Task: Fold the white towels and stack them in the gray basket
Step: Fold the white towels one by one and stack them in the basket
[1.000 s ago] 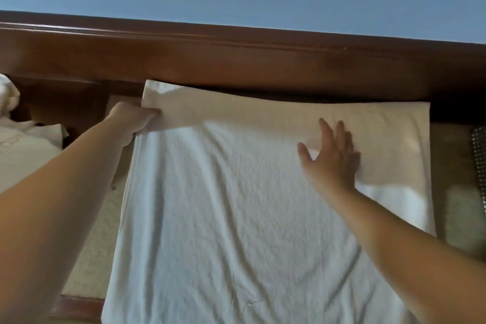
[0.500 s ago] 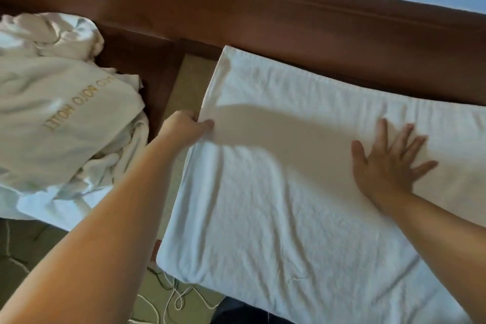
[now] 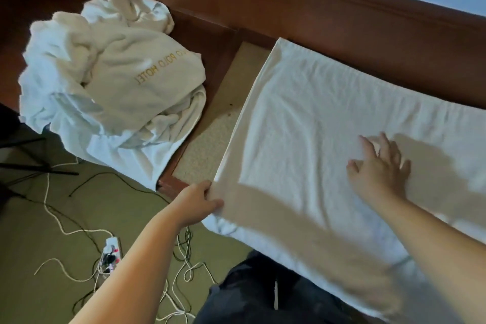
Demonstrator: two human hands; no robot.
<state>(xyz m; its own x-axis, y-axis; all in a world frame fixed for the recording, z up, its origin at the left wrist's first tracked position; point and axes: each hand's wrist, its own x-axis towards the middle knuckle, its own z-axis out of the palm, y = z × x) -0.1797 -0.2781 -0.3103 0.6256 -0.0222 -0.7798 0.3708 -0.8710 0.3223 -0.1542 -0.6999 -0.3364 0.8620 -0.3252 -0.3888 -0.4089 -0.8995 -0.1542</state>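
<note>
The fingers point(image 3: 213, 202) of the left hand point(image 3: 196, 205) are curling round the near-left corner of the white towel point(image 3: 328, 118), thumb on top, pinching the folded edge so it's lining up with the layer underneath. The right hand point(image 3: 378, 173) is lying flat in the middle of the same towel, fingers spread and straight, gripping nothing, most likely pinning the cloth so it isn't sliding while the corner is being squared.

The towel is sitting spread out on the wooden-framed table point(image 3: 342, 16), its near edge hanging slightly over the front. It's looking folded once already, so this reads as mid-fold, not done.

Just to the left, apart from the flat one, a crumpled pile of towels point(image 3: 105, 81) is waiting, one showing gold hotel lettering. How many are in that heap is hard to call from this angle, maybe two or three.

Count: two hands, one towel being worked, one pile. On the floor point(image 3: 39, 231) a power strip point(image 3: 111, 252) and a tangle of cords point(image 3: 65, 229) are lying around. The gray basket isn't showing anywhere in view, so stacking is looking a while off.
</note>
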